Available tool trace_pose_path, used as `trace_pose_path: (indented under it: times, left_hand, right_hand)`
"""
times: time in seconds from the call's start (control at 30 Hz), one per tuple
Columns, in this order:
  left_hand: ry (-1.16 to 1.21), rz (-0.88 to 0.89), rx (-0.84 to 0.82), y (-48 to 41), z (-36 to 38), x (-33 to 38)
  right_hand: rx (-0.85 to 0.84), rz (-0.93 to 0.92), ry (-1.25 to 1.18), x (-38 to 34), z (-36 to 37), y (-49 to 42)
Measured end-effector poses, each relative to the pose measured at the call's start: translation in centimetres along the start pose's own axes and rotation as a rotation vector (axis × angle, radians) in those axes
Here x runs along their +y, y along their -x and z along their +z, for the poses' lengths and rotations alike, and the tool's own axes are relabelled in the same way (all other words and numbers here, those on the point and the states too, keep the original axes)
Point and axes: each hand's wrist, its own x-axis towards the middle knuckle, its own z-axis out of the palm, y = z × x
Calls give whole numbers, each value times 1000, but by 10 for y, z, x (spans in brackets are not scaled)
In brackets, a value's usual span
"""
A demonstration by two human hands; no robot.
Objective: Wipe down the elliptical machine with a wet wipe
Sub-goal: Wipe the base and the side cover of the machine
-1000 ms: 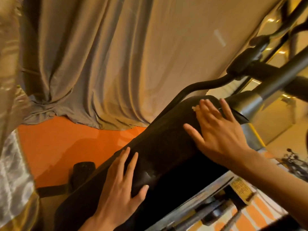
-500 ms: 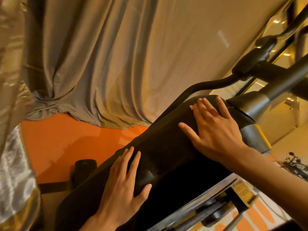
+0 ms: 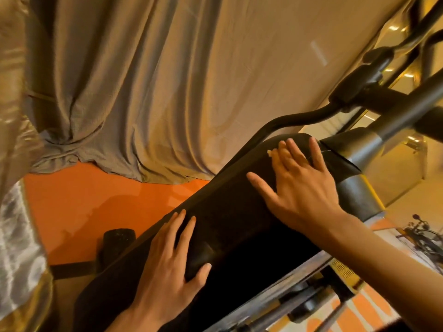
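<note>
We see a grey curtain [image 3: 143,92] hanging down to an orange floor [image 3: 72,212]. In front of them the elliptical machine [image 3: 227,212] slants from lower left up to the right, its housing matte black and rounded. Our left hand [image 3: 172,267] lies flat on it, fingers spread. Higher up, our right hand [image 3: 302,188] presses flat too, a pale scrap of wet wipe [image 3: 271,152] peeking out beside its fingertips.

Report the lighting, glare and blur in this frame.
Head view: warm amber light tints everything; the orange floor shows soft glare; the black machine housing loses detail in shadow under the right hand; the shiny fabric at the left edge is smeared; the left hand is sharp.
</note>
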Motion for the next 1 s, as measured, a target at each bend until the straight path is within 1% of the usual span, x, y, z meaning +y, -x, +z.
trace_pose_path:
  times: [0.07,0.1,0.2,0.27,0.3,0.37,0.43,0.47,0.53,0.6,0.67,0.73,0.77,0.83,0.9,0.97,1.0]
  left_hand:
    - [26,-15,6,0,0,0]
    - [27,-3,9,0,-1,1]
    - [22,29,25,-2,-1,0]
    - [6,13,14,-2,-2,0]
    - [1,15,9,-1,-1,0]
    - [-6,19,-7,0,-2,-1]
    - [-10,21,-12,1,-1,-1]
    - [-9,22,-10,2,-1,-2]
    - [-14,21,-7,2,0,-3]
    - [-7,43,-7,1,0,-2]
    - [62,29,7,-1,-2,-1]
    - [56,26,3,1,-3,-2]
    - [20,42,-1,2,-3,-2]
    - [-12,58,-11,2,-3,-4]
    - [-27,62,-21,0,-1,-1]
    - [-38,63,-11,-4,1,2]
    - [-52,74,-4,-6,2,4]
  right_hand:
    - [2,31,-73,-22,2,-2]
    - [1,5,-127,-40,8,4]
    - [-63,-217,-272,-97,27,42]
    - [-82,-322,-264,-101,30,56]
    - [-58,-330,-226,-91,29,54]
    - [3,-239,-109,-55,22,37]
    - [14,-71,2,-19,10,14]
    - [-3,-13,24,-11,8,6]
    - [-1,18,-20,-24,9,1]
    - [-26,-59,-135,-58,17,14]
    - [-76,-241,-251,-87,25,39]
    - [-102,-358,-254,-82,22,63]
    - [-78,-363,-224,-65,21,66]
    - [-6,-265,-113,-19,15,61]
    - [0,-80,-3,23,1,40]
    - [-6,35,0,29,-3,15]
    - [-3,40,-39,14,-1,8]
